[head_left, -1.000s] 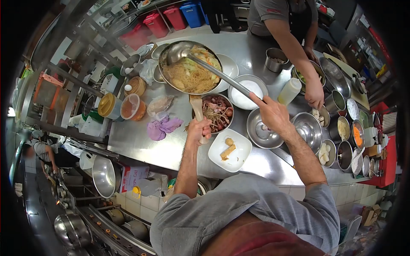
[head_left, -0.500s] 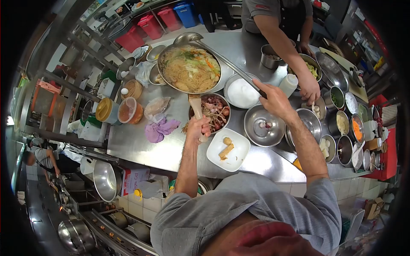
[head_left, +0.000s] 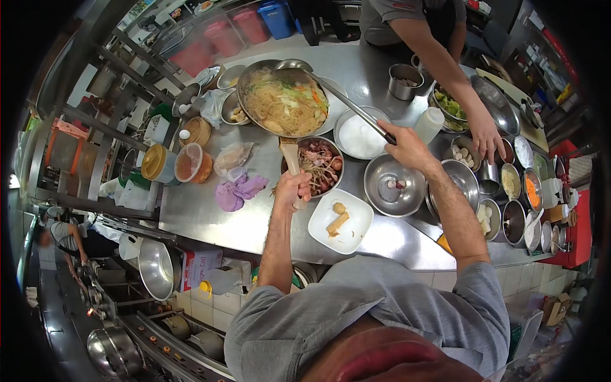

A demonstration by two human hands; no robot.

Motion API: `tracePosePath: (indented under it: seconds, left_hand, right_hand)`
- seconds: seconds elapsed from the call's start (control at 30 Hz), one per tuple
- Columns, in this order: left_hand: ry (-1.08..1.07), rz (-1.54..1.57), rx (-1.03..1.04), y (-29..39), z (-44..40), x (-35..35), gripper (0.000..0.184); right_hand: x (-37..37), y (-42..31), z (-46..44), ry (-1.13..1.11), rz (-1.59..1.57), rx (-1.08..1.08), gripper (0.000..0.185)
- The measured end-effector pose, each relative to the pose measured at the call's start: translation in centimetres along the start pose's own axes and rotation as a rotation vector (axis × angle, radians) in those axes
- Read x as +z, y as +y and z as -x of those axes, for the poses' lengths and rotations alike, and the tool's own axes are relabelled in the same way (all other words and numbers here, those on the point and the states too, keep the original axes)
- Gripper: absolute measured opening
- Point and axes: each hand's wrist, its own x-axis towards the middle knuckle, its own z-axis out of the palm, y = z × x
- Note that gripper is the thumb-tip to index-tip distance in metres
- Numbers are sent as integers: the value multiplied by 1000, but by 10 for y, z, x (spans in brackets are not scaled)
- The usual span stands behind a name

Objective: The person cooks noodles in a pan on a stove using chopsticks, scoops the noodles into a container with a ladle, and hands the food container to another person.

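Observation:
My left hand (head_left: pixel 294 186) is wrapped round the pale handle (head_left: pixel 290 155) of a large wok (head_left: pixel 240 105). Noodles (head_left: pixel 277 109) with cabbage and carrot strips fill the wok, which tilts slightly. In my right hand (head_left: pixel 406 148) is the dark grip of a long metal ladle (head_left: pixel 347 102). Its bowl hangs over the far rim of the wok, with its underside partly in view. Beneath the wok, a white plate (head_left: pixel 335 113) shows only at its right edge. A bowl of onions and meat-like pieces (head_left: pixel 321 167) sits beside the handle, partly hidden by it.
Near me lie a square white dish (head_left: pixel 356 232) with ginger-like pieces and a steel bowl (head_left: pixel 382 194). A bowl of white powder (head_left: pixel 361 132) and a squeeze bottle (head_left: pixel 429 123) stand further right. Across the table, a co-worker's hand (head_left: pixel 485 135) reaches among several ingredient containers.
The ladle's bowl has moved from beyond the wok to over its far rim. The wok has shifted and tipped slightly, exposing the plate. The co-worker's hand has moved right, away from the garlic-like pieces.

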Motion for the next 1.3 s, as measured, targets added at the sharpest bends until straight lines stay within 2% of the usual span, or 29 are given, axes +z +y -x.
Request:
tracePosePath:
  seconds: [0.1, 0.27, 0.47, 0.57, 1.0, 1.2, 1.3]
  left_hand:
    - [4, 10, -18, 0, -1, 1, 20]
    - [5, 16, -24, 0, -6, 2, 19]
    - [7, -8, -4, 5, -11, 0, 18]
    - [2, -13, 1, 5, -13, 1, 18]
    - [24, -58, -25, 12, -13, 1, 16]
    - [27, -40, -16, 17, -14, -1, 15]
    - [22, -50, -26, 20, -14, -1, 15]
  right_hand:
    - [-2, -3, 2, -26, -7, 60, 59]
    - [6, 9, 8, 9, -57, 20, 59]
    - [-12, 7, 18, -38, -104, 79, 59]
    - [2, 21, 9, 15, -40, 42, 59]
    - [-16, 6, 37, -28, -113, 85, 55]
    - [-15, 10, 46, 50, 139, 85, 54]
    - [-20, 9, 47, 13, 246, 105, 61]
